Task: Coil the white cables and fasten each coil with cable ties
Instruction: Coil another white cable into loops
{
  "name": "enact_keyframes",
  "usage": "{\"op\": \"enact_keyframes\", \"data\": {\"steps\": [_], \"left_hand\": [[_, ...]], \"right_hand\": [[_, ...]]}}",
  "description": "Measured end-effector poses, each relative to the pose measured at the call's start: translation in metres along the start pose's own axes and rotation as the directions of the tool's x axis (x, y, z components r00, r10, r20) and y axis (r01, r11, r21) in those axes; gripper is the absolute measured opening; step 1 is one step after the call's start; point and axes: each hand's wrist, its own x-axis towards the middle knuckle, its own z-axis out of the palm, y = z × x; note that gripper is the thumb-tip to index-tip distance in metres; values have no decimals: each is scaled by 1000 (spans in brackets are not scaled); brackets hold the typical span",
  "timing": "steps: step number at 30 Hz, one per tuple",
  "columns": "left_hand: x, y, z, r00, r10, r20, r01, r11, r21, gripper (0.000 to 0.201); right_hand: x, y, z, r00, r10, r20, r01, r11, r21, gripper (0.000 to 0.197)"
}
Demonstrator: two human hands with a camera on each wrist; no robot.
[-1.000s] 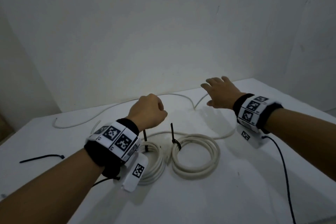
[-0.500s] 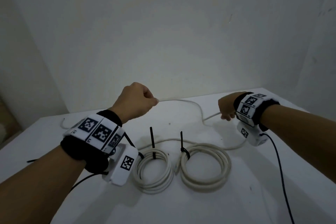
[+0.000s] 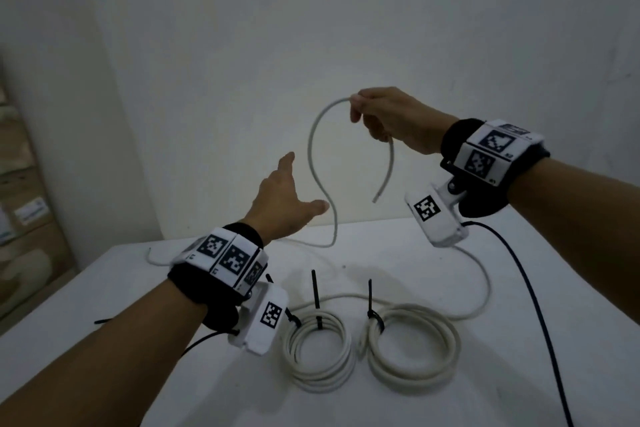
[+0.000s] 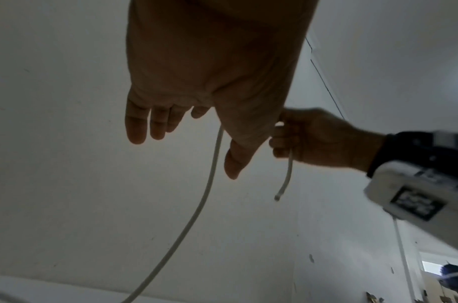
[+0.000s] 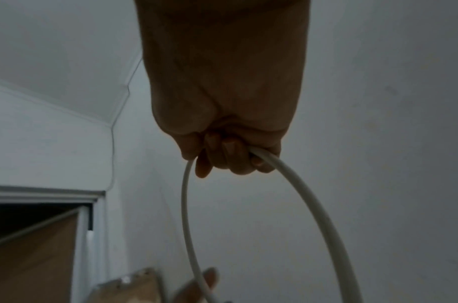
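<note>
My right hand (image 3: 360, 114) is raised above the table and grips a loose white cable (image 3: 311, 149) near its end. The short free end (image 3: 382, 184) hangs below the fist. The cable arches left, then drops to the table. My left hand (image 3: 301, 187) is open beside the hanging strand, fingers straight, holding nothing. In the left wrist view the cable (image 4: 210, 184) passes between the fingers (image 4: 137, 127) and thumb. The right wrist view shows the fingers (image 5: 230, 157) curled round the cable (image 5: 300, 188). Two tied coils (image 3: 318, 350) (image 3: 412, 347) lie near me, each with a black cable tie (image 3: 316, 295) (image 3: 370, 298).
The white table (image 3: 450, 399) meets a bare wall at the back. A loose white cable (image 3: 485, 288) curves round the right coil. A spare black tie (image 3: 100, 321) lies at the left by my forearm. A black cord (image 3: 526, 288) trails from the right wrist. Shelves (image 3: 27, 218) stand far left.
My right hand closed on the cable at the table and lifted its end high. My left hand, a fist on the cable half a second ago, has opened and let go.
</note>
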Motion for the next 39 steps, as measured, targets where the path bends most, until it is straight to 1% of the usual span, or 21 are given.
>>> {"op": "enact_keyframes", "data": {"steps": [2, 3, 6, 10, 11, 12, 14, 15, 16, 17, 18, 20, 21, 23, 26, 28, 31, 33, 35, 37, 39], "left_hand": [[-1, 1, -4, 1000, -2, 4, 3, 1000, -15, 100], [-1, -1, -6, 999, -4, 37, 6, 998, -67, 90], [-3, -6, -3, 997, 36, 70, -6, 921, -390, 31], [-7, -7, -17, 999, -25, -47, -14, 726, -688, 38], [-7, -7, -22, 997, -49, -56, -9, 666, -746, 37], [-6, -8, -27, 996, -78, -45, 7, 563, -826, 34], [-5, -8, -38, 993, -119, -5, 38, 362, -931, 29], [-4, -10, -41, 993, -122, -4, 39, 343, -939, 28], [-3, -12, -43, 993, -116, -11, 33, 370, -928, 28], [-2, -15, -44, 995, -98, -22, 22, 423, -906, 29], [-2, -17, -45, 997, -79, -22, 18, 477, -879, 30], [-5, -21, -47, 998, -56, 0, 29, 524, -851, 30], [-6, -23, -47, 998, -54, 25, 48, 493, -869, 29], [-8, -24, -46, 994, -58, 87, 102, 363, -926, 27], [-8, -20, -43, 990, -57, 129, 137, 168, -976, 25], [-8, -16, -40, 993, -50, 108, 113, 115, -987, 27], [-7, -14, -38, 995, -86, 43, 56, 155, -986, 27], [-5, -15, -41, 992, -127, 5, 30, 198, -980, 29], [-3, -19, -47, 986, -163, -27, 7, 203, -979, 32], [-1, -22, -53, 982, -185, -38, -6, 171, -985, 35], [-1, -23, -59, 983, -181, -27, -2, 132, -991, 36]], "right_hand": [[-1, -24, 7, 1000, -23, -6, 23, 992, 125, 31], [0, -34, 10, 1000, -11, -22, 15, 980, 197, 31], [0, -49, 15, 994, 58, -92, -16, 914, 405, 30], [-7, -36, 17, 974, 162, -158, -64, 867, 493, 31], [-11, -27, 20, 968, 195, -157, -100, 877, 471, 31], [-16, -17, 23, 961, 224, -160, -148, 911, 386, 28], [-28, 4, 30, 953, 265, -148, -257, 964, 71, 23], [-34, 13, 34, 951, 294, -92, -298, 954, -36, 24], [-38, 21, 36, 944, 331, -7, -331, 942, -50, 27], [-42, 27, 38, 926, 371, 71, -373, 927, 25, 29], [-45, 31, 40, 907, 404, 120, -420, 892, 165, 28], [-51, 32, 45, 889, 435, 145, -443, 735, 513, 24], [-53, 30, 51, 890, 434, 138, -413, 640, 648, 23], [-55, 25, 69, 898, 424, 118, -330, 472, 817, 23], [-58, 20, 107, 900, 423, 107, -237, 267, 934, 24], [-59, 19, 130, 896, 432, 102, -205, 199, 958, 25], [-63, 21, 153, 898, 425, 115, -248, 272, 930, 24], [-67, 23, 159, 892, 423, 161, -349, 417, 839, 27], [-72, 23, 163, 861, 449, 241, -479, 551, 683, 39], [-77, 19, 168, 795, 496, 350, -598, 544, 588, 57], [-78, 18, 179, 719, 507, 476, -690, 436, 577, 75]]}}
